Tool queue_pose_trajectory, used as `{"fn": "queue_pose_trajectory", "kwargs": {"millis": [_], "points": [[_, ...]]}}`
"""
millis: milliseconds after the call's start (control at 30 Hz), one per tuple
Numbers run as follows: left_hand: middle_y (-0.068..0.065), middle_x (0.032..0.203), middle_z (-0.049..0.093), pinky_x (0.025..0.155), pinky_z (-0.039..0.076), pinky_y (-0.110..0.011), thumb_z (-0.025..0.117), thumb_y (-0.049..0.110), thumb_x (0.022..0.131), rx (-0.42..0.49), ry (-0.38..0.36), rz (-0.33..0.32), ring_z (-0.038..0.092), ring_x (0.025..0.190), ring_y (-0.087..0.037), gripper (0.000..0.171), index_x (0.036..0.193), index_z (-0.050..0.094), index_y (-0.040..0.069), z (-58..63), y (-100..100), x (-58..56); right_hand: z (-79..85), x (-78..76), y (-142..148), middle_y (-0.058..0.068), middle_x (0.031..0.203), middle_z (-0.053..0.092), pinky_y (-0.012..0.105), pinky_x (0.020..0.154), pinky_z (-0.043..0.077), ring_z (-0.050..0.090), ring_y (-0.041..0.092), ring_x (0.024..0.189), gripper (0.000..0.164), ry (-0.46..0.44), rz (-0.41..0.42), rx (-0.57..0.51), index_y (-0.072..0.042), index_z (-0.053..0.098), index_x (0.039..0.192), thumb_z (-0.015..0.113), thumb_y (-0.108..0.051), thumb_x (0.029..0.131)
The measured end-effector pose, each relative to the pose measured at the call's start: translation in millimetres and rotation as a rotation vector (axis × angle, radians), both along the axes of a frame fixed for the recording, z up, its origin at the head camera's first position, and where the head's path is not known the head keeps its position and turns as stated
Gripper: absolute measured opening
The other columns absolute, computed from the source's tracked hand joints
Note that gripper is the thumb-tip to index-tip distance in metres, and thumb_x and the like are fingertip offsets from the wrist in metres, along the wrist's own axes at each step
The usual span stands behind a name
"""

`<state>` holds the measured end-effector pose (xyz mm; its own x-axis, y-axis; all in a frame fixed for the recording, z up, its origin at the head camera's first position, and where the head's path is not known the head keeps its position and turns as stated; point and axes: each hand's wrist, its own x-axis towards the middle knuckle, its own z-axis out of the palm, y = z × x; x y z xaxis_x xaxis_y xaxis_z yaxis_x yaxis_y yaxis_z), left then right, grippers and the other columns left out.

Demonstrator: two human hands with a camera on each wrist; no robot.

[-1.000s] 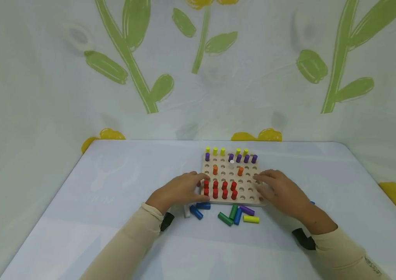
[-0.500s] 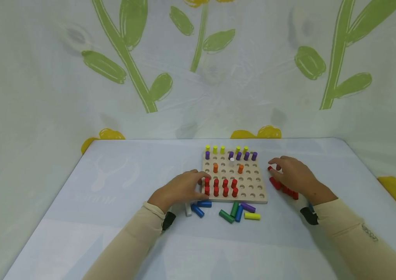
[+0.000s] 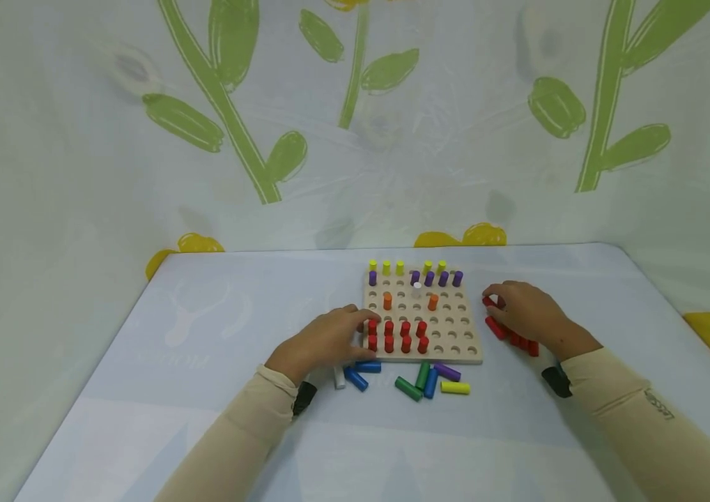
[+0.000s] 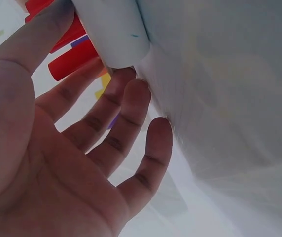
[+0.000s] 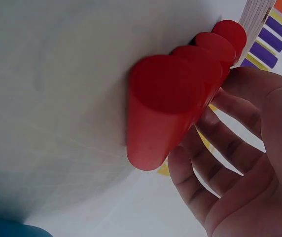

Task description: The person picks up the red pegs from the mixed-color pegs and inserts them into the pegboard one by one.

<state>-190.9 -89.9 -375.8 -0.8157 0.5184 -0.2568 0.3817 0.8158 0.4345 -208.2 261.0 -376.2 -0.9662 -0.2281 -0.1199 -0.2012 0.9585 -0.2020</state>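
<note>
A wooden pegboard (image 3: 458, 314) stands in the middle of the white table, with two rows of red pegs (image 3: 406, 345) at its front left. At its left edge lies my left hand (image 3: 323, 341), thumb by the front corner and index finger farther back; its other fingers spread loosely in the left wrist view. Right of the board, my right hand (image 3: 533, 314) pinches a loose red peg (image 3: 489, 301) between thumb and index finger. More red pegs (image 5: 163, 103) lie side by side under that hand, partly hidden by it in the head view.
Yellow, purple, orange and white pegs stand toward the board's back. Before it lie loose green pegs (image 3: 408, 388), blue pegs (image 3: 356, 378), a purple peg (image 3: 447, 372) and a yellow peg (image 3: 455, 388). A white peg (image 4: 114, 32) lies by my left hand.
My right hand has moved from the board's right edge out to the loose red pegs and closed its fingertips on one. My left hand has stayed at the left edge.
</note>
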Motion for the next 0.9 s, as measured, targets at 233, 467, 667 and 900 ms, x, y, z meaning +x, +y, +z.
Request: {"fn": "queue_pose_trajectory", "kwargs": {"millis": [233,467,667,900], "points": [[-0.002,0.132,0.059,0.105,0.049,-0.044,0.079,0.044,0.084,0.015,-0.003,-0.002,0.058,0.12,-0.02,0.069,0.144,0.051,0.026,-1.1,-1.3,-1.3,0.5,0.2,0.5,0.009,0.091,0.068,0.044,0.076,0.057,0.058,0.019,0.076,0.035,0.015,0.017,0.002,-0.002,0.066,0.121,0.072,-0.015,0.09],[-0.002,0.132,0.059,0.105,0.049,-0.043,0.08,0.043,0.083,0.027,-0.015,0.003,0.057,0.12,-0.019,0.069,0.144,0.052,0.027,-0.9,-1.1,-1.8,1.7,0.7,-0.9,0.011,0.095,0.069,0.042,0.074,0.057,0.058,0.02,0.076,0.035,0.0,0.007,0.013,-0.004,0.065,0.122,0.073,-0.016,0.09],[-0.002,0.131,0.059,0.105,0.049,-0.043,0.08,0.042,0.084,0.026,-0.025,0.009,0.057,0.119,-0.019,0.069,0.144,0.051,0.026,1.6,-0.8,-0.9,5.3,1.6,-3.1,0.013,0.1,0.069,0.037,0.07,0.057,0.058,0.02,0.078,0.037,0.003,-0.025,-0.014,-0.006,0.063,0.123,0.073,-0.019,0.09],[-0.002,0.131,0.059,0.106,0.048,-0.043,0.08,0.041,0.084,0.04,-0.036,0.009,0.057,0.119,-0.019,0.069,0.144,0.051,0.026,1.2,-2.3,-1.4,9.6,7.9,-6.5,0.012,0.098,0.068,0.034,0.066,0.055,0.058,0.021,0.077,0.033,0.041,-0.022,-0.085,-0.007,0.06,0.121,0.069,-0.016,0.091]]}}
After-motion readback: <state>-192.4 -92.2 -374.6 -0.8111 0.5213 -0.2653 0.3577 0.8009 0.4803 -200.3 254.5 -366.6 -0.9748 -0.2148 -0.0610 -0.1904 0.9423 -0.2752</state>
